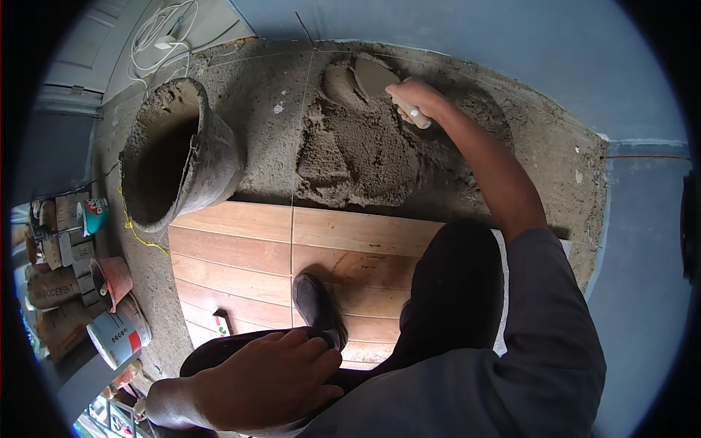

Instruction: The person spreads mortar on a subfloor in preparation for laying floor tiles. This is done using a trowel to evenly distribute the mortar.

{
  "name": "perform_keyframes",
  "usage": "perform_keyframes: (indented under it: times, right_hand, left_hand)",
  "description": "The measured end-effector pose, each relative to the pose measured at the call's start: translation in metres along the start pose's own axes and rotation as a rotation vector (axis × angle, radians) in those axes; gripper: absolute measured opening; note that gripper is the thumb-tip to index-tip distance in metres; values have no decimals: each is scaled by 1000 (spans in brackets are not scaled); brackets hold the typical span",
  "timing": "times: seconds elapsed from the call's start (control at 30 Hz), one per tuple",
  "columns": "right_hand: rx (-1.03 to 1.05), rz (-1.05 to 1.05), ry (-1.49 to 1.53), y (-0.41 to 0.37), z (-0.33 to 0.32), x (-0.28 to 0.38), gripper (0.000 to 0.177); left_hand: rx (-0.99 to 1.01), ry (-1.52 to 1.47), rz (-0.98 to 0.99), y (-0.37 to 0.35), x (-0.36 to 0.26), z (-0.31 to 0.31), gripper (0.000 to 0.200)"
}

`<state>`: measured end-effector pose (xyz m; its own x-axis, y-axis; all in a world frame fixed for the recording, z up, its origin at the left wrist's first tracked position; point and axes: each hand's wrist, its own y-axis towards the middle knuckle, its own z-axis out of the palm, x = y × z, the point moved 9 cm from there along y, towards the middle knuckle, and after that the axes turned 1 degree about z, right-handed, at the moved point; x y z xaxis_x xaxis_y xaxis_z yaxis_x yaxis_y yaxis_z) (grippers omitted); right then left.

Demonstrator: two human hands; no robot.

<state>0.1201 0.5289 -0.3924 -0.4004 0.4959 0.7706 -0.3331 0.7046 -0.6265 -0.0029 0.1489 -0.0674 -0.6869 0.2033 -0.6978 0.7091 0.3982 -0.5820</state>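
Note:
My right hand (416,99) is closed round the handle of a trowel (374,77). The trowel's blade lies against the far part of a bed of wet mortar (358,157), where the surface is smeared smooth. Closer to me the mortar is rough and ridged. My left hand (274,376) rests on my bent knee, fingers laid out flat and holding nothing. Under my shoes are wood-look floor tiles (234,255), which end at the near edge of the mortar. A taut string (295,168) runs over tiles and mortar.
A mortar-crusted bucket (215,157) leans at the left on the tiles' corner. White cable (157,44) hangs at the back left. Blue-grey walls (475,44) bound the far and right sides. A white pail (120,336), a reddish bucket (113,281) and cement bags (55,288) stand left.

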Motion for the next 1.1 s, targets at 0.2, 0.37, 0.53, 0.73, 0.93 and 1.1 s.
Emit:
perform_keyframes:
  times: [0.2,0.37,0.53,0.73,0.93,1.1]
  right_hand:
    - [-81,-60,-212,5,-6,-5,36]
    - [-166,-78,-529,-49,-21,-6,40]
    - [-229,-42,-553,-45,-53,-40,44]
    - [-276,16,-396,-105,-93,-46,39]
    - [-233,-365,-813,-190,-55,-80,35]
    - [-280,-246,-898,-177,-72,-102,36]
  left_hand:
    - [-52,1,-38,1,-6,-10,41]
    - [24,-25,-15,1,6,2,43]
    - [0,-10,-31,7,8,-8,44]
    - [76,-21,-77,8,-2,-3,45]
    - [27,49,-49,13,4,-2,43]
    - [7,37,-7,21,1,-5,43]
